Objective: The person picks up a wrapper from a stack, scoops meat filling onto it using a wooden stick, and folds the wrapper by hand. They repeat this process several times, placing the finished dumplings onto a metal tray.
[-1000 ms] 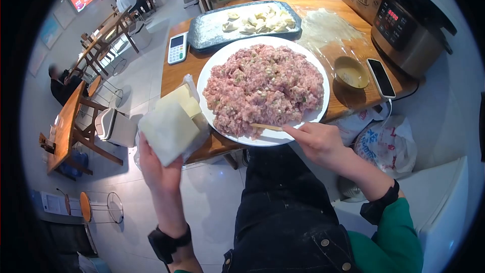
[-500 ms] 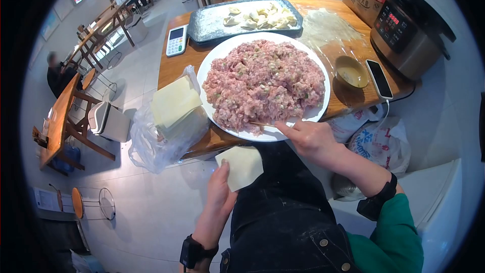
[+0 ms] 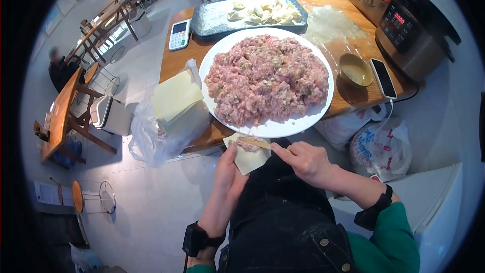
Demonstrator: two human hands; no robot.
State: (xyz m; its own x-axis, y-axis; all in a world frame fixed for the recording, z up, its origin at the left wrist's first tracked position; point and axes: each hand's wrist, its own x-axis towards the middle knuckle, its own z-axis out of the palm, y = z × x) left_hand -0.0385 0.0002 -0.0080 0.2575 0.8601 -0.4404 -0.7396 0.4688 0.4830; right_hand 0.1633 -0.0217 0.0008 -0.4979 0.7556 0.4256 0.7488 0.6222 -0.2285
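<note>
In my left hand (image 3: 231, 172) lies a square dough wrapper (image 3: 248, 164), pinched at its edge by the thumb. My right hand (image 3: 305, 161) grips a flat wooden stick (image 3: 256, 142), whose tip presses a lump of minced meat (image 3: 247, 146) onto the wrapper. Just beyond both hands is a big white plate (image 3: 295, 127) heaped with pink mince filling (image 3: 268, 78) flecked with green. Left of the plate, a stack of wrappers (image 3: 177, 96) rests on a clear plastic bag (image 3: 144, 139).
A dark tray (image 3: 212, 25) behind the plate holds folded dumplings (image 3: 265, 12). A card terminal (image 3: 179, 35) stands left of it. On the right are a small bowl (image 3: 355, 70), a phone (image 3: 384, 78) on a cable and an electric cooker (image 3: 414, 33). Plastic bags (image 3: 381, 149) sit below the table edge.
My right hand has drawn the stick back from the plate to the wrapper, bringing a lump of mince. My left hand has lifted the wrapper slightly up and to the right.
</note>
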